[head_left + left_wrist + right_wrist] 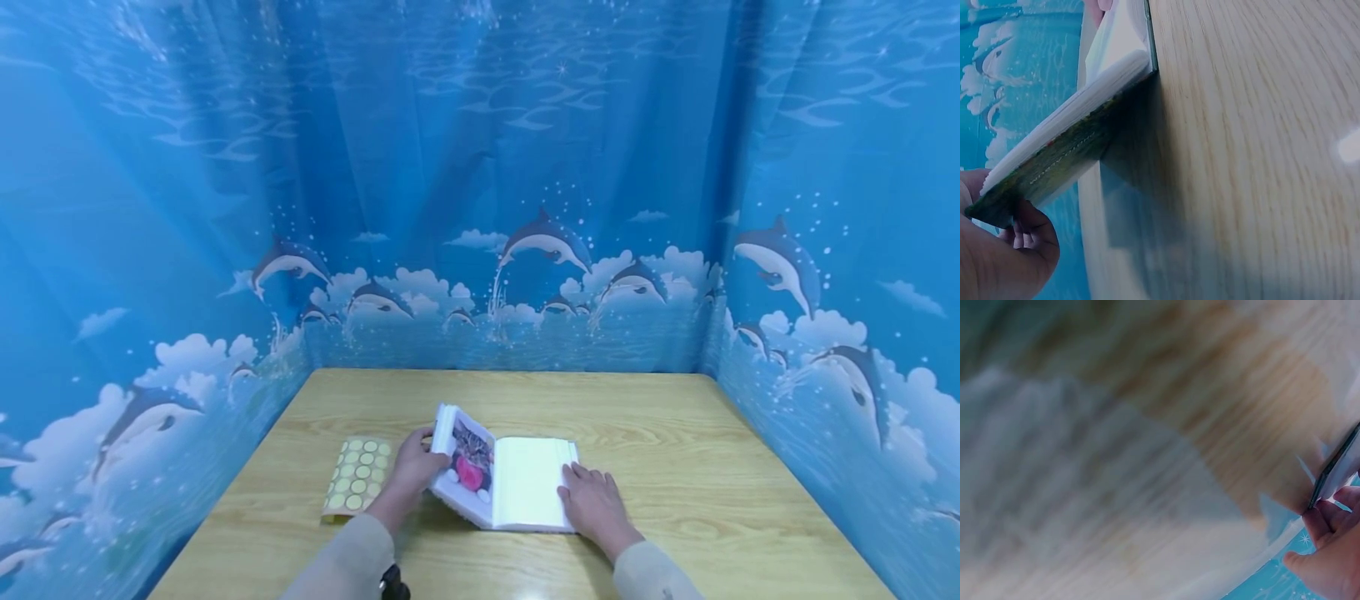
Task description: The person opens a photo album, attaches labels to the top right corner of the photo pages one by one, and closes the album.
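Observation:
A small photo album lies spread on the table, its dark patterned cover showing in the left wrist view. The left part is tilted up off the tabletop and bears a picture of a tabby kitten with a pink object. On the right is a blank pale page. My left hand grips the raised outer edge, thumb on the page side and fingers behind the cover. My right hand rests at the right edge of the album, fingers lying loosely on it; in the right wrist view its fingers touch the cover's rim.
Left of the album, close to my left hand, lies a sheet of round pale-yellow stickers. The wooden table reaches back to blue curtains printed with dolphins, which stand on the left, back and right.

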The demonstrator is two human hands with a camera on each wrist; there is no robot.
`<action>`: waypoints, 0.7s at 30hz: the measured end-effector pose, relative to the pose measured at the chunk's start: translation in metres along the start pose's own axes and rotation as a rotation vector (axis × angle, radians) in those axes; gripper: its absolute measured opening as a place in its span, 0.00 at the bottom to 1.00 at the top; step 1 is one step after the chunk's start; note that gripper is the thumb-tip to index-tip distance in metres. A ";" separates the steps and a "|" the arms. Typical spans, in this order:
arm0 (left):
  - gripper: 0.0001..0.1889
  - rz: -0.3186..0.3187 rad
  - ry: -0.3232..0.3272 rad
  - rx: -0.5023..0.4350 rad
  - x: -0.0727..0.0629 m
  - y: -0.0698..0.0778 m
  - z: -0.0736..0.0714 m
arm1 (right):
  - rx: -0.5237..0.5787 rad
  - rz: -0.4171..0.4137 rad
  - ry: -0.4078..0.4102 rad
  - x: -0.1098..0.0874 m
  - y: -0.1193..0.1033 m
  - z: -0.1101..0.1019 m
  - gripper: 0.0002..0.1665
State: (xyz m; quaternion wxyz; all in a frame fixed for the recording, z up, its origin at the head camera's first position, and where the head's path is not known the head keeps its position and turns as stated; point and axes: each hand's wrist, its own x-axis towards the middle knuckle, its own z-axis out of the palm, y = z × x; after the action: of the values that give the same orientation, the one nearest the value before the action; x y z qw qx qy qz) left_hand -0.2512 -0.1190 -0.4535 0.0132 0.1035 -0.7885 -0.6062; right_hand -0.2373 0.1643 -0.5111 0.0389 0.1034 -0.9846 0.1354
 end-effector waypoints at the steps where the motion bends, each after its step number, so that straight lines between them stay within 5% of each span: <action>1: 0.35 0.006 0.000 0.013 -0.001 0.002 0.002 | 0.001 0.001 -0.001 0.000 0.000 0.000 0.28; 14: 0.32 0.128 -0.039 0.136 -0.007 0.031 0.033 | 0.035 -0.022 -0.001 0.000 0.004 -0.005 0.27; 21: 0.34 0.062 -0.050 0.239 -0.016 0.052 0.066 | 0.077 0.001 -0.010 0.002 0.004 -0.008 0.28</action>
State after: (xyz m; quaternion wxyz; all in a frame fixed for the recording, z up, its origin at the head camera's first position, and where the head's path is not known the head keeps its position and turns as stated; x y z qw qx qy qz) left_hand -0.2532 -0.0406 -0.4192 0.0000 0.0647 -0.8581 -0.5094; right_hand -0.2400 0.1703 -0.5042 0.0300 0.1049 -0.9789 0.1726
